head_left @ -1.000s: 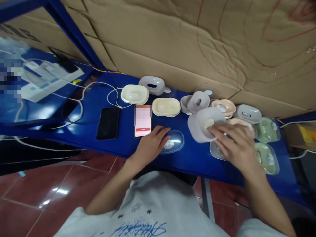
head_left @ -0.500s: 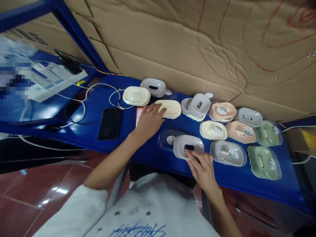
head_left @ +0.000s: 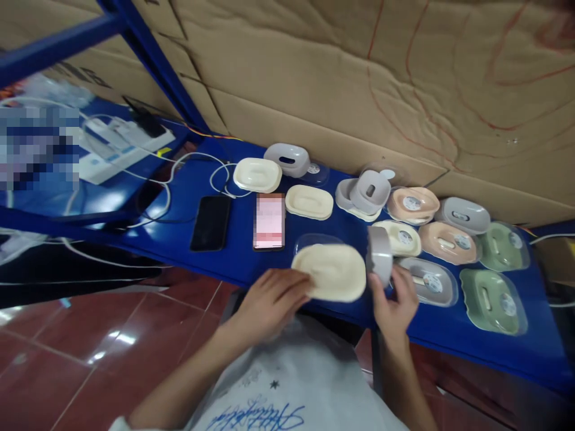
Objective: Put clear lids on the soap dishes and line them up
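My left hand [head_left: 274,299] is closed on the near left edge of a cream soap dish part [head_left: 335,272], an oval shallow tray held level near the front of the table. In my right hand [head_left: 396,302] is a grey soap dish part [head_left: 381,254], tipped up on its side just right of the cream tray. A clear lid [head_left: 317,240] is partly hidden behind the cream tray. Farther back lies another cream tray [head_left: 309,201], and a third cream tray [head_left: 257,174] rests by a grey dish part [head_left: 287,159].
Soap dishes in grey, peach [head_left: 449,242], cream and green [head_left: 492,302] cover the right side of the blue table [head_left: 251,269]. A lit phone [head_left: 269,221], a dark phone [head_left: 211,222] and white cables [head_left: 191,154] lie left. Cardboard [head_left: 291,78] stands behind.
My left hand has come back toward me from the cream trays, bringing one along. My right hand has lifted the grey dish part and turned it on its side. The lit phone is uncovered.
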Tool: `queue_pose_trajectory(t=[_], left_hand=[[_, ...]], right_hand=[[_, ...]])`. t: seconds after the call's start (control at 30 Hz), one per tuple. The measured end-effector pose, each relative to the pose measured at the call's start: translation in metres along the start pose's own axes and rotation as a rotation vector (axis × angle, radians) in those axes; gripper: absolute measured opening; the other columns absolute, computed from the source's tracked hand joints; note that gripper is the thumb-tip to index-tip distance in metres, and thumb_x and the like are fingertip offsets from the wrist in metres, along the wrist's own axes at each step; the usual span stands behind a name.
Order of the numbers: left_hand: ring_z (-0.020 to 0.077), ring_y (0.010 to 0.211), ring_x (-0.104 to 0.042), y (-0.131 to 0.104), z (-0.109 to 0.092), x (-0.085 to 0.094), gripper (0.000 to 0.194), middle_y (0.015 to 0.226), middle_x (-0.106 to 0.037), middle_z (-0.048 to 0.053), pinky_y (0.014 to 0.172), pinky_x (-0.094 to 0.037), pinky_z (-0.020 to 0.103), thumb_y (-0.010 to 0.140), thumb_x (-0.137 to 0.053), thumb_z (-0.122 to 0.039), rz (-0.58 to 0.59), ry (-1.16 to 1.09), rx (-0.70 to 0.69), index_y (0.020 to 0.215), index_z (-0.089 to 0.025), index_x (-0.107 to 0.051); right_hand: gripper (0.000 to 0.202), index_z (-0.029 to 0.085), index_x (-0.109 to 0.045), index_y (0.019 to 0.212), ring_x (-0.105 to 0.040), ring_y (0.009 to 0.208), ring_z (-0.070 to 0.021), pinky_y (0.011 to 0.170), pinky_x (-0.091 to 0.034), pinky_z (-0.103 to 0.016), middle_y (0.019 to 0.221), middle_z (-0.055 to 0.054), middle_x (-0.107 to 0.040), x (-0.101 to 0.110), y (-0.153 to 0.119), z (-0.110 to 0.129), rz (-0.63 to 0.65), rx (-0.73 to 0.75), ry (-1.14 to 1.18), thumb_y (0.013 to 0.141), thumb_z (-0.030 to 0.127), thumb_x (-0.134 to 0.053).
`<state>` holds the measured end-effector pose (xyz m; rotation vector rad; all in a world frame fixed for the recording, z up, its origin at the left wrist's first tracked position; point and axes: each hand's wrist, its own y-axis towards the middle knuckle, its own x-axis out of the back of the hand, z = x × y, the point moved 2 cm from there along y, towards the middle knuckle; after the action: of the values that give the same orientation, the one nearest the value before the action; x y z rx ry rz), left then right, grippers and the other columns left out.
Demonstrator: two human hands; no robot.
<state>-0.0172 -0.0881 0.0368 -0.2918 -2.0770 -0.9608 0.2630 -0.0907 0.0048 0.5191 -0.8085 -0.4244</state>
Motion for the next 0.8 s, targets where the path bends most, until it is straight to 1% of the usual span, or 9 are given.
queue_pose_trajectory(t=[0.1, 0.2, 0.27, 0.33, 0.4, 0.47, 0.57, 0.63, 0.8], left_hand=[[0.0218, 0.108, -0.073, -0.032, -0.015, -0.016, 0.018, 0.117, -0.079, 0.008, 0.094, -0.057, 0.038, 0.11, -0.056, -0.018, 0.129, 0.035, -0.092, 0.125, -0.018, -0.066], [0.0229, 0.115, -0.071, -0.051, -0.016, -0.037, 0.025, 0.123, -0.078, 0.008, 0.099, -0.056, 0.039, 0.109, -0.052, -0.01, 0.229, 0.052, -0.146, 0.128, -0.018, -0.066], [0.0243, 0.121, -0.068, -0.056, -0.011, -0.049, 0.028, 0.132, -0.074, 0.009, 0.1, -0.056, 0.04, 0.109, -0.052, -0.012, 0.231, 0.024, -0.107, 0.131, -0.021, -0.066], [0.0261, 0.125, -0.066, -0.057, -0.003, -0.057, 0.03, 0.139, -0.07, 0.01, 0.099, -0.058, 0.042, 0.108, -0.057, -0.018, 0.171, -0.035, -0.031, 0.136, -0.025, -0.064], [0.0282, 0.128, -0.064, -0.052, 0.003, -0.059, 0.034, 0.144, -0.065, 0.012, 0.1, -0.058, 0.045, 0.105, -0.065, -0.022, 0.071, -0.093, 0.002, 0.138, -0.029, -0.063], [0.0311, 0.134, -0.062, -0.046, 0.007, -0.057, 0.043, 0.151, -0.06, 0.014, 0.105, -0.058, 0.051, 0.102, -0.07, -0.025, 0.041, -0.101, -0.016, 0.143, -0.03, -0.061], [0.0335, 0.146, -0.053, -0.037, 0.01, -0.051, 0.052, 0.16, -0.054, 0.015, 0.112, -0.055, 0.054, 0.099, -0.074, -0.024, 0.16, -0.052, -0.053, 0.148, -0.028, -0.058], [0.0321, 0.15, -0.049, -0.035, 0.011, -0.047, 0.05, 0.161, -0.055, 0.013, 0.116, -0.054, 0.053, 0.099, -0.074, -0.022, 0.206, -0.026, -0.071, 0.147, -0.026, -0.059], [0.0303, 0.152, -0.048, -0.041, 0.014, -0.045, 0.047, 0.16, -0.057, 0.011, 0.116, -0.053, 0.052, 0.101, -0.072, -0.027, 0.182, 0.008, -0.052, 0.146, -0.025, -0.06]], right_hand=[[0.024, 0.023, -0.073, 0.12, -0.07, 0.096, -0.023, 0.084, -0.056, -0.038, 0.105, -0.006, -0.073, 0.02, -0.002, 0.0, 0.067, 0.003, 0.031, 0.097, 0.029, -0.075], [0.032, 0.025, -0.071, 0.129, -0.071, 0.1, -0.0234, 0.089, -0.055, -0.039, 0.109, -0.006, -0.075, 0.029, -0.016, 0.016, 0.269, 0.155, 0.016, 0.097, 0.027, -0.075], [0.036, 0.027, -0.069, 0.134, -0.072, 0.107, -0.0241, 0.094, -0.054, -0.041, 0.116, -0.007, -0.076, 0.027, -0.03, 0.026, 0.394, 0.233, -0.011, 0.098, 0.026, -0.074], [0.037, 0.027, -0.067, 0.138, -0.071, 0.118, -0.025, 0.102, -0.053, -0.043, 0.127, -0.008, -0.076, 0.021, -0.044, 0.031, 0.468, 0.264, -0.045, 0.101, 0.025, -0.07], [0.04, 0.027, -0.064, 0.143, -0.068, 0.128, -0.0255, 0.109, -0.051, -0.046, 0.137, -0.008, -0.074, 0.013, -0.055, 0.032, 0.503, 0.285, -0.078, 0.103, 0.024, -0.066], [0.043, 0.026, -0.06, 0.148, -0.065, 0.135, -0.0253, 0.115, -0.049, -0.048, 0.144, -0.008, -0.071, 0.005, -0.061, 0.034, 0.529, 0.315, -0.101, 0.105, 0.023, -0.062], [0.047, 0.026, -0.057, 0.152, -0.061, 0.141, -0.0245, 0.12, -0.046, -0.05, 0.146, -0.007, -0.07, -0.003, -0.064, 0.039, 0.579, 0.388, -0.1, 0.106, 0.016, -0.056], [0.05, 0.026, -0.057, 0.153, -0.059, 0.144, -0.0243, 0.122, -0.045, -0.051, 0.146, -0.006, -0.07, -0.007, -0.063, 0.042, 0.608, 0.424, -0.101, 0.105, 0.013, -0.053], [0.046, 0.025, -0.059, 0.15, -0.059, 0.144, -0.0232, 0.124, -0.043, -0.051, 0.147, -0.006, -0.07, -0.014, -0.054, 0.042, 0.636, 0.495, -0.104, 0.107, 0.012, -0.051]])
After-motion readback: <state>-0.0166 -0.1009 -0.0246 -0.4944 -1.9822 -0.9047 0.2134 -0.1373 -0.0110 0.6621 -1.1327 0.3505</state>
